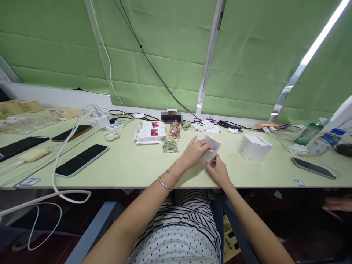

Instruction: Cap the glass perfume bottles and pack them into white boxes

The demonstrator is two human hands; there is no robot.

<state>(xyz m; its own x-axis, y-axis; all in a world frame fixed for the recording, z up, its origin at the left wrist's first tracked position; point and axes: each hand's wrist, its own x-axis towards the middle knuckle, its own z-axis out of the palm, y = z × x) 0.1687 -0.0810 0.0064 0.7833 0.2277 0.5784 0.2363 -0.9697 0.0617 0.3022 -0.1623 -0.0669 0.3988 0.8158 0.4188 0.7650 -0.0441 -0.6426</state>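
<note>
While work is proceeding in the head view, the fingers of left hand (193, 152) and right hand (219, 172) are pinching one white carton (207, 157) over the desk (137, 168) | two white boxes (260, 149) are standing rightward, probably finished; the carton is seemingly remaining | at least three bottles (170, 146), at least two pink-printed packs (154, 132), four phones (82, 161) are resting around

The left hand (195, 151) wears a slim ring (201, 142) on one finger, its wrist a thin, delicate bracelet (173, 173) and a thicker silvery bangle (165, 184). White fabric with small black dots (176, 240) meets black-and-white striped fabric (189, 206) toward the lap.
</note>
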